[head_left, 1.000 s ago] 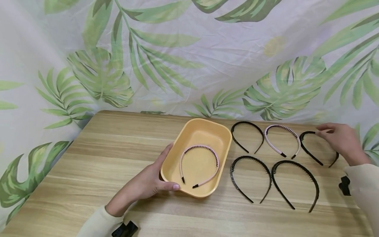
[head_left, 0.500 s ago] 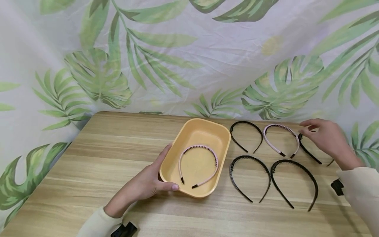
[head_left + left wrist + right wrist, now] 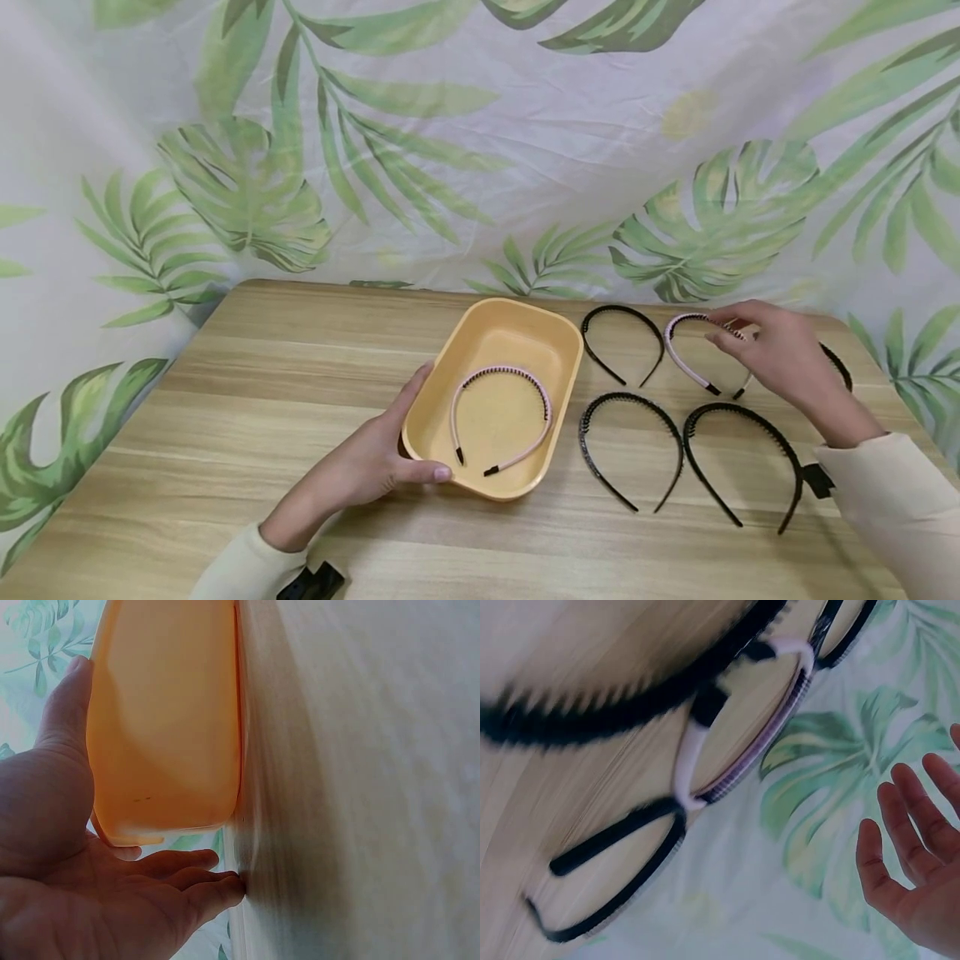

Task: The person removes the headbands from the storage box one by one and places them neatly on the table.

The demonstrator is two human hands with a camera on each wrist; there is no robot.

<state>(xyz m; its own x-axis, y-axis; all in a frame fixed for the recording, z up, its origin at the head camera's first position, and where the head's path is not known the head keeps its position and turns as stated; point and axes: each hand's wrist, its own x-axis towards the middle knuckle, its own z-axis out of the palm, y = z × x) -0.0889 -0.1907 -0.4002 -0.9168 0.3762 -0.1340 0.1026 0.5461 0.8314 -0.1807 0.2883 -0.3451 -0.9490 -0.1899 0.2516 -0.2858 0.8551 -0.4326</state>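
My left hand (image 3: 367, 458) grips the near-left corner of a yellow plastic bin (image 3: 498, 346), thumb at the rim and fingers along the outer side. Inside the bin lies a pink headband (image 3: 453, 421) with dark teeth. Over the back row of headbands hovers my right hand (image 3: 783, 354), with nothing in its fingers. It overlaps part of a second pink headband (image 3: 681, 362) and covers much of the black headband (image 3: 840, 365) at the far right. In the right wrist view, the fingers (image 3: 911, 814) are loosely extended, apart from the headbands.
Another black headband (image 3: 622, 308) lies at the back, right beside the bin. Nearer the front are a black headband with glittery sides (image 3: 588, 454) and a plain black headband (image 3: 724, 407). Everything rests on a wooden table (image 3: 315, 350) against a leaf-print cloth (image 3: 420, 183).
My right hand has moved left from the far-right black headband to over the pink one on the table. The left hand and bin have stayed in place.
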